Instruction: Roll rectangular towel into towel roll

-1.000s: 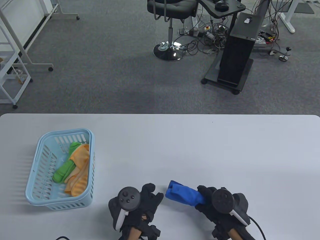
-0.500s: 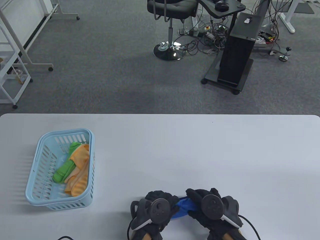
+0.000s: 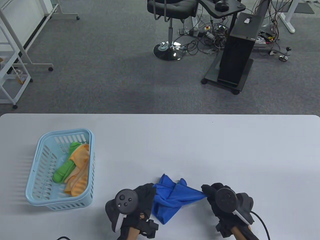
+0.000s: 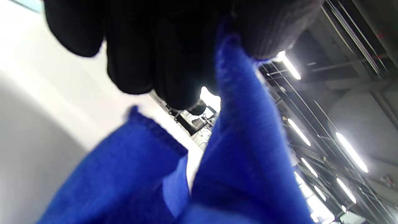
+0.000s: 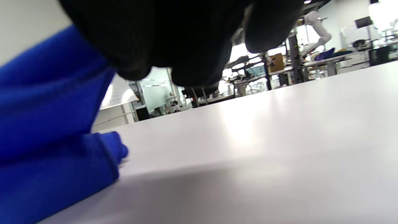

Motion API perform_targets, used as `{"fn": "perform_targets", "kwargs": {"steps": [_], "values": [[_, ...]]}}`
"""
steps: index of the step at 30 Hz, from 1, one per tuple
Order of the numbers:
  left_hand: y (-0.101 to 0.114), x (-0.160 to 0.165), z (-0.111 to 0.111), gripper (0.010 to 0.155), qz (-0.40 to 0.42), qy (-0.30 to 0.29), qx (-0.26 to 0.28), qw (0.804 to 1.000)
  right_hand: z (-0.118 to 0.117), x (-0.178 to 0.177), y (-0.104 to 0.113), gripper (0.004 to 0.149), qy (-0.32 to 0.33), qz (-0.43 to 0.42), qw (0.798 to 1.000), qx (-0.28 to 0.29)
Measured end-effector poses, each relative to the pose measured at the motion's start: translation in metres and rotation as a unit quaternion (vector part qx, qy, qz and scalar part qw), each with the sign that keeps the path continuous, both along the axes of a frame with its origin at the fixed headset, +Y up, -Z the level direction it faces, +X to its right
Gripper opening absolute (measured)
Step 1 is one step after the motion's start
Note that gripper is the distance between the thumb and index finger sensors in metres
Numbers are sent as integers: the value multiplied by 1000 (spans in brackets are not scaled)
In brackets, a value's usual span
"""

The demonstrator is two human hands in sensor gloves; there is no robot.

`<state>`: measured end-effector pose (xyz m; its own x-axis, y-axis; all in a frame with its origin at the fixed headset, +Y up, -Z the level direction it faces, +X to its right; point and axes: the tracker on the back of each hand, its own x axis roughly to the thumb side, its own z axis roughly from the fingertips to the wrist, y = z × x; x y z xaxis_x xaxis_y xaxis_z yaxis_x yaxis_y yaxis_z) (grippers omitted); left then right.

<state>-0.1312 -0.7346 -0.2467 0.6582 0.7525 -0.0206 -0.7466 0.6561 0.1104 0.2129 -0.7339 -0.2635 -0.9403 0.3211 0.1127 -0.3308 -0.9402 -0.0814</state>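
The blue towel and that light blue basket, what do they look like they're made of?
The blue towel looks like soft microfibre or terry cloth: matte, fuzzy nap, stitched hem, limp folds between the left hand and right hand. The basket looks like moulded plastic: smooth, slightly glossy, with rigid slotted walls.

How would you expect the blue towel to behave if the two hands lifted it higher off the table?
The blue towel would probably sag limply: it already hangs in loose folds between the left hand and right hand. It seems light, since fingertip pinches at its edges appear to hold it. Its nubby weave, seen in the left wrist view, suggests it will not slip easily.
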Motion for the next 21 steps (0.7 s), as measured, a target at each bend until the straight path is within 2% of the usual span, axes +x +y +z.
{"fn": "perform_targets", "kwargs": {"steps": [3,12,14,16,19,21], "values": [[0,-9,1,49,31,26,-5,999,-2,10,1,50,-19,-5,1000,-8],[1,-27,3,48,104,65,8,992,-2,56,18,49,-126,-58,990,31],[0,-25,2,48,127,41,17,991,-2,59,16,51,-128,-81,988,22],[1,-19,1,47,120,27,11,992,-3,52,9,56,-111,-83,990,-13],[2,-5,0,45,100,-14,-2,995,-4,31,-1,62,-73,-41,995,-52],[5,7,1,45,125,-55,10,991,-4,17,-5,65,-43,-20,997,-66]]}}
